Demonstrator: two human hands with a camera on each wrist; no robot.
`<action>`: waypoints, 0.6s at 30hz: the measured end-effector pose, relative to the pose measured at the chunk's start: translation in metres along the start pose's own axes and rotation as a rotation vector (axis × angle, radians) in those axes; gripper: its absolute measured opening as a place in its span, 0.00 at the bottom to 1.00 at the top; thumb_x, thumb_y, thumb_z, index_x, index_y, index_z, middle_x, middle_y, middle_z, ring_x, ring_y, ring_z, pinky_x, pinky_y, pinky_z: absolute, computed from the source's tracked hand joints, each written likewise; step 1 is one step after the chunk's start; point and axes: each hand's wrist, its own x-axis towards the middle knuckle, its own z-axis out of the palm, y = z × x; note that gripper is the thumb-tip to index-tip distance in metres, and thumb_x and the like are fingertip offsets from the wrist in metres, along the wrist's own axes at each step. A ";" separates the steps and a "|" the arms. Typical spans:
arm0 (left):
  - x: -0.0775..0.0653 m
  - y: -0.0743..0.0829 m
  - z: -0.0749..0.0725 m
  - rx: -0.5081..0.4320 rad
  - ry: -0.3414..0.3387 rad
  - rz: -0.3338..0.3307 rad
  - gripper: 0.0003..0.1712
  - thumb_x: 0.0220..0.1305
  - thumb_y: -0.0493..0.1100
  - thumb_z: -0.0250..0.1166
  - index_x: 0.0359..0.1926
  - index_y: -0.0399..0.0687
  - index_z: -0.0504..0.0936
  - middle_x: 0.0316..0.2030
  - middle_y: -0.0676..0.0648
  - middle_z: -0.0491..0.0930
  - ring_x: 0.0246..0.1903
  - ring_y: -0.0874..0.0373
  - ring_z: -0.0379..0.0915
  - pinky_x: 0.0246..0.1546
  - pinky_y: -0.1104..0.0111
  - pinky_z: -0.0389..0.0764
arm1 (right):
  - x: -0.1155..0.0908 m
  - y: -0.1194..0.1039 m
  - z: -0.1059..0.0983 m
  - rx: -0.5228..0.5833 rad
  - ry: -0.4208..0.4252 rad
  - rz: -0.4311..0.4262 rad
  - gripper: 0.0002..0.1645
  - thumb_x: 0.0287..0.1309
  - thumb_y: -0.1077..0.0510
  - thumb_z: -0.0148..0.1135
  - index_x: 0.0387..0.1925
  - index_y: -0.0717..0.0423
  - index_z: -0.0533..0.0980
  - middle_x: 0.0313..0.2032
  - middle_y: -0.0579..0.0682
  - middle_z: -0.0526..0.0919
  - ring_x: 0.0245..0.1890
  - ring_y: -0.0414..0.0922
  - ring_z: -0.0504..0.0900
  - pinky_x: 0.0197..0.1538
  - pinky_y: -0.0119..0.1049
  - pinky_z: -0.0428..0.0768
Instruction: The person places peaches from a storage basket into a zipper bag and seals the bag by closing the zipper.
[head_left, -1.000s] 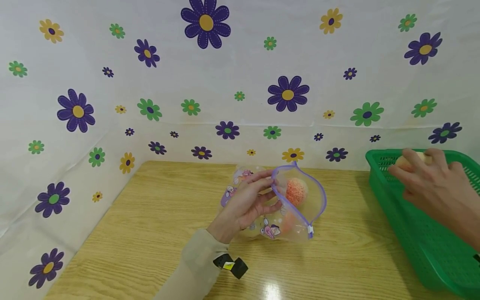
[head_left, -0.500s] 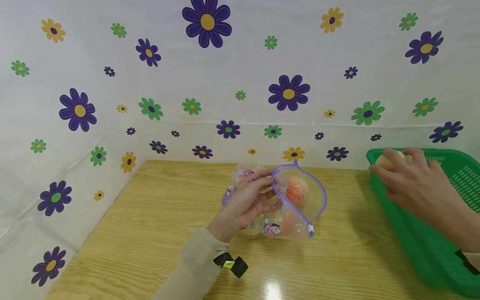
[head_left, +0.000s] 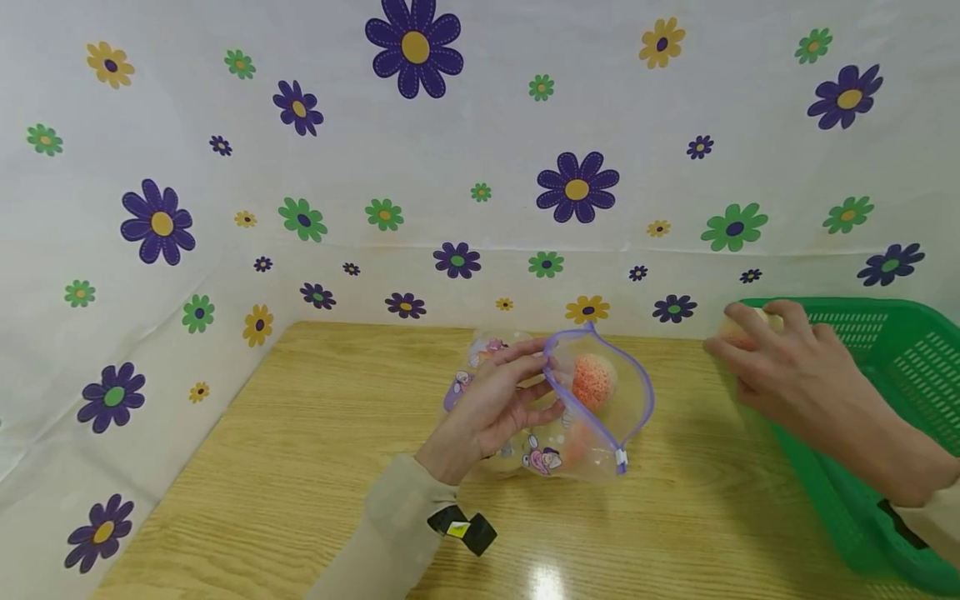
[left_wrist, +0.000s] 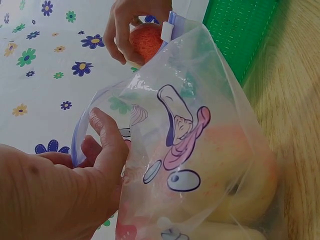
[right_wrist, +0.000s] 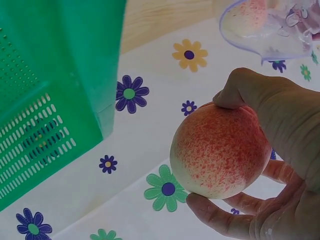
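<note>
My left hand holds one edge of a clear slider zip bag with a purple rim and cartoon prints. The bag's mouth gapes toward the right. A speckled red-and-cream peach shows through the opening, and more pale fruit lies deeper behind the printed plastic in the left wrist view. My right hand grips another peach between thumb and fingers, raised beside the basket's left rim. In the left wrist view that peach appears beyond the bag's white slider.
A green plastic basket with slotted walls stands at the right of the wood-grain table. A white cloth with printed flowers hangs behind and to the left. A black strap is on the left wrist.
My right hand has carried the peach leftward from over the basket to just past its left rim. The left hand and the bag have stayed in place.
</note>
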 end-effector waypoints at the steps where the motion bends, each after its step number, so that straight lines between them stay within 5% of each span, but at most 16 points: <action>1: 0.000 0.000 0.000 0.001 -0.001 0.000 0.16 0.79 0.38 0.52 0.63 0.45 0.72 0.39 0.53 0.77 0.37 0.62 0.76 0.37 0.66 0.87 | 0.001 -0.001 0.000 0.005 0.008 -0.005 0.30 0.38 0.63 0.80 0.45 0.48 0.76 0.56 0.63 0.74 0.49 0.71 0.76 0.26 0.60 0.83; 18: 0.001 0.000 -0.001 -0.004 0.001 -0.004 0.17 0.79 0.38 0.52 0.64 0.45 0.72 0.39 0.53 0.77 0.37 0.61 0.76 0.38 0.66 0.87 | 0.010 -0.013 0.005 0.116 0.143 -0.079 0.26 0.35 0.64 0.74 0.41 0.49 0.75 0.53 0.60 0.76 0.44 0.71 0.79 0.23 0.59 0.82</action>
